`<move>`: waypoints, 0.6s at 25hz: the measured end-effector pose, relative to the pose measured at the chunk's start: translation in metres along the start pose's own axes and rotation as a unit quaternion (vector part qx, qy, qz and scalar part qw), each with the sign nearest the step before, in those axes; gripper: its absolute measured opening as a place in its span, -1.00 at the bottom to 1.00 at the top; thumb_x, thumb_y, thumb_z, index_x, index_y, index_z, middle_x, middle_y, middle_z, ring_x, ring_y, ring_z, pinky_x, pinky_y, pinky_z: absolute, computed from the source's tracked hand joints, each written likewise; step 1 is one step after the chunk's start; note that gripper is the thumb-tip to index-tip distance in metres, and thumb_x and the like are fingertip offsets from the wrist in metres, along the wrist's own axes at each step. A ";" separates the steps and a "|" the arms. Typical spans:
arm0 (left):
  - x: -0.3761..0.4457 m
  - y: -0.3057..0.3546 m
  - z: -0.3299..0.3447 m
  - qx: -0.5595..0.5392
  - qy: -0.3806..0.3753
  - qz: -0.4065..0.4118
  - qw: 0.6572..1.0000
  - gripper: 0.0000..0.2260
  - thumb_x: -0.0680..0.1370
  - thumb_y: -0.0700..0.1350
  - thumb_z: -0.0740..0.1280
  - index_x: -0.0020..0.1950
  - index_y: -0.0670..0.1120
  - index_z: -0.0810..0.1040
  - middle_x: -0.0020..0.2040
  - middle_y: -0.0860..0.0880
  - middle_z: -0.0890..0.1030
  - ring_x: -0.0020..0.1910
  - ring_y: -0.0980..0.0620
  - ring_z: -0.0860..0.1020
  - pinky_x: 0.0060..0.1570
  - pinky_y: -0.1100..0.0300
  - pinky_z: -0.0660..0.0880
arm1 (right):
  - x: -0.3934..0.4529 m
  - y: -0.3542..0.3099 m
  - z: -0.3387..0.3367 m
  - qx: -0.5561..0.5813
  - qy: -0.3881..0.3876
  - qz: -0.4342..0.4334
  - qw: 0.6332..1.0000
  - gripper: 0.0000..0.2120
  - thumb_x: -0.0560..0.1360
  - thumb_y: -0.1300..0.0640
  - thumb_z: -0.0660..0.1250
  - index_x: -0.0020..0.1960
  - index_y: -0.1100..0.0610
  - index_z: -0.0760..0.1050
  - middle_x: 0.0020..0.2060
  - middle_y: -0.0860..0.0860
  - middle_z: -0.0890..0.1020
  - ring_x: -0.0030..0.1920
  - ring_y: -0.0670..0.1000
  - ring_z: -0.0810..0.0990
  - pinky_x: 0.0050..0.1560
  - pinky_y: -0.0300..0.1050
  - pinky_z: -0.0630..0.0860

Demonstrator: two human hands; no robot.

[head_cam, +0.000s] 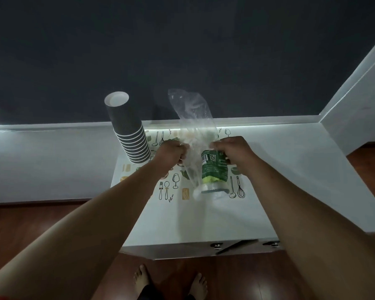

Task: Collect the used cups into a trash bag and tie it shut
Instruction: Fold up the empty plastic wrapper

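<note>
Holding the clear bag [193, 126] up, both our hands' fingers pinching it, left hand [171, 153] and right hand [234, 151], we judge nothing collected: cups [128, 131] stand stacked at ten o'clock on the surface [204, 217].

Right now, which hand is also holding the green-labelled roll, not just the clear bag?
The right hand: it grips the green-labelled roll along with the clear bag. The left hand pinches only the bag's plastic.
</note>
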State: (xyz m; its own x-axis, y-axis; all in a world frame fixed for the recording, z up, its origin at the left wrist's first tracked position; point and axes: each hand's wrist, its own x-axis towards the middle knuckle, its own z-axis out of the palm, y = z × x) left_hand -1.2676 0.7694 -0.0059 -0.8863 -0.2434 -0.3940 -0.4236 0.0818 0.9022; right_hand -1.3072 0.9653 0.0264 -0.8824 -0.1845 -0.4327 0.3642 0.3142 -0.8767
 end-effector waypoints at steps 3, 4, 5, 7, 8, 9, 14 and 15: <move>-0.001 0.005 -0.004 -0.075 0.033 -0.001 0.997 -0.71 0.52 0.10 0.41 -0.08 -0.14 0.60 -0.25 -0.04 0.58 -0.27 0.01 0.55 -0.12 0.10 0.59 | -0.004 0.000 0.008 0.036 0.014 -0.015 0.999 -0.74 0.36 0.13 0.57 -0.05 0.26 0.63 -0.26 0.07 0.65 -0.31 0.03 0.60 -0.40 -0.31 0.49; -0.002 0.007 -0.004 -0.083 0.041 0.009 0.996 -0.75 0.50 0.05 0.45 -0.08 -0.14 0.60 -0.24 -0.04 0.58 -0.28 0.03 0.54 -0.15 0.12 0.58 | -0.003 0.002 0.010 0.036 0.009 -0.014 0.999 -0.72 0.33 0.09 0.59 -0.11 0.25 0.62 -0.28 0.08 0.64 -0.30 0.04 0.59 -0.33 -0.26 0.51; -0.004 0.008 -0.005 -0.085 0.047 0.021 0.995 -0.82 0.48 -0.04 0.48 -0.11 -0.14 0.60 -0.25 -0.05 0.59 -0.30 0.04 0.54 -0.20 0.17 0.58 | -0.003 0.003 0.012 0.032 -0.009 -0.012 0.999 -0.71 0.32 0.02 0.59 -0.17 0.21 0.61 -0.31 0.07 0.64 -0.29 0.05 0.58 -0.26 -0.19 0.52; -0.008 0.010 -0.009 -0.066 0.035 0.037 0.996 -0.94 0.47 -0.20 0.49 -0.14 -0.15 0.63 -0.26 -0.07 0.63 -0.33 0.04 0.54 -0.29 0.24 0.57 | -0.007 -0.001 0.009 0.036 -0.068 0.015 0.997 -0.66 0.37 -0.14 0.51 -0.14 0.14 0.61 -0.30 0.02 0.67 -0.27 0.03 0.60 -0.20 -0.11 0.52; -0.011 0.012 -0.013 -0.046 0.014 0.046 0.998 -0.97 0.48 -0.23 0.47 -0.13 -0.16 0.64 -0.26 -0.10 0.64 -0.33 0.03 0.55 -0.31 0.25 0.58 | -0.010 -0.006 0.006 0.039 -0.097 0.027 0.994 -0.66 0.42 -0.15 0.46 -0.06 0.13 0.62 -0.25 0.01 0.69 -0.25 0.02 0.62 -0.20 -0.10 0.53; -0.013 0.014 -0.017 -0.020 -0.013 0.059 0.998 -0.97 0.50 -0.23 0.45 -0.09 -0.19 0.66 -0.24 -0.13 0.65 -0.33 0.02 0.56 -0.30 0.25 0.60 | -0.011 -0.009 0.001 0.038 -0.112 0.023 0.993 -0.71 0.46 -0.07 0.44 0.00 0.15 0.62 -0.21 0.04 0.70 -0.24 0.04 0.64 -0.23 -0.09 0.55; -0.016 0.020 -0.026 -0.038 -0.041 0.041 0.998 -0.80 0.63 -0.23 0.26 0.15 -0.32 0.58 -0.20 -0.19 0.68 -0.31 -0.05 0.63 -0.12 -0.02 0.64 | -0.016 -0.012 -0.016 0.049 -0.045 -0.009 0.998 -0.67 0.37 0.27 0.54 0.06 0.41 0.58 -0.30 0.19 0.66 -0.44 0.02 0.61 -0.39 -0.18 0.56; -0.020 0.022 -0.025 -0.063 -0.052 0.026 0.996 -0.77 0.63 -0.14 0.28 0.15 -0.27 0.59 -0.20 -0.16 0.68 -0.26 -0.07 0.65 -0.07 -0.07 0.61 | -0.016 -0.010 -0.017 0.057 -0.034 -0.008 0.998 -0.63 0.35 0.25 0.57 0.06 0.42 0.57 -0.33 0.17 0.65 -0.45 0.01 0.60 -0.38 -0.17 0.57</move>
State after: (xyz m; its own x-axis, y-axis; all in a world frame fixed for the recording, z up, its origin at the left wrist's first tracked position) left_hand -1.2548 0.7516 0.0261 -0.9236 -0.1403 -0.3569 -0.3559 -0.0327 0.9339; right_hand -1.3022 0.9811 0.0459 -0.8679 -0.2519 -0.4282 0.3851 0.2032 -0.9002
